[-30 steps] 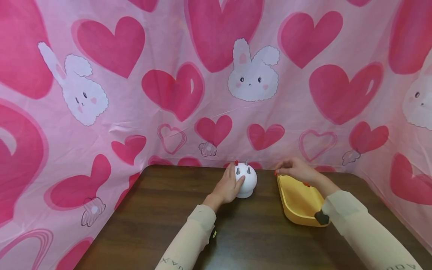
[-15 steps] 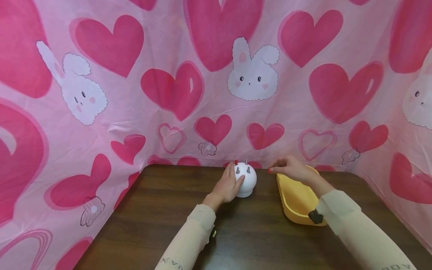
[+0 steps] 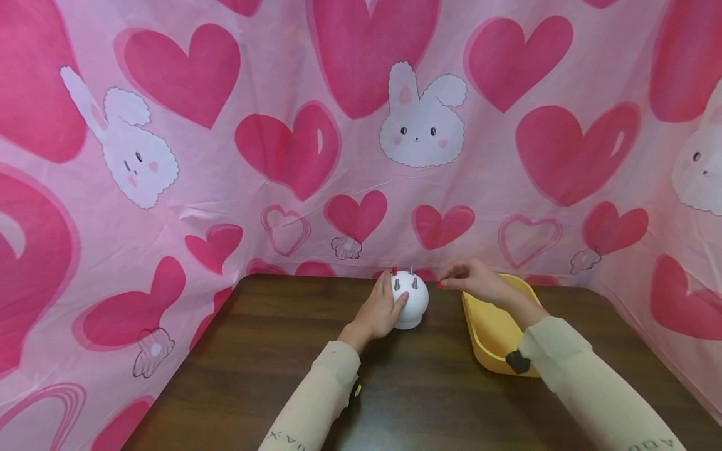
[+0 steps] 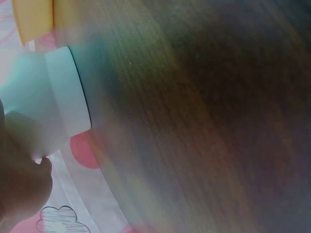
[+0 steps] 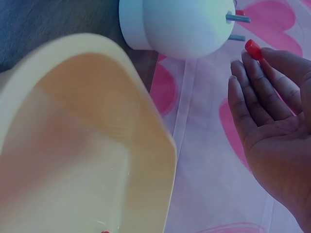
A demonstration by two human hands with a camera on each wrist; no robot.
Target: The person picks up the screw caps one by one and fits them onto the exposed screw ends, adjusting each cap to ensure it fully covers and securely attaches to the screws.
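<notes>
A white ball-shaped body on a round foot [image 3: 416, 305] stands on the table, several metal threaded posts [image 3: 414, 284] rising from its top. The rear left post wears a red cap [image 3: 394, 271]. My left hand [image 3: 375, 311] holds the ball from its left side, thumb across the front. To the right of it, my right hand [image 3: 476, 282] pinches a small red cap [image 5: 252, 49] between thumb and fingertips, a short gap from the posts. The right wrist view shows this cap close to the bare post ends [image 5: 238, 18].
A yellow tray [image 3: 477, 352] stands on the right under my right forearm. At the bottom of the right wrist view a bit of red [image 5: 105, 231] shows inside it. The dark wooden table [image 3: 254, 376] meets a pink heart-print cloth [image 3: 214, 188] behind.
My right hand has moved left from over the yellow tray toward the white ball, carrying the red cap. My left hand has stayed on the ball.
</notes>
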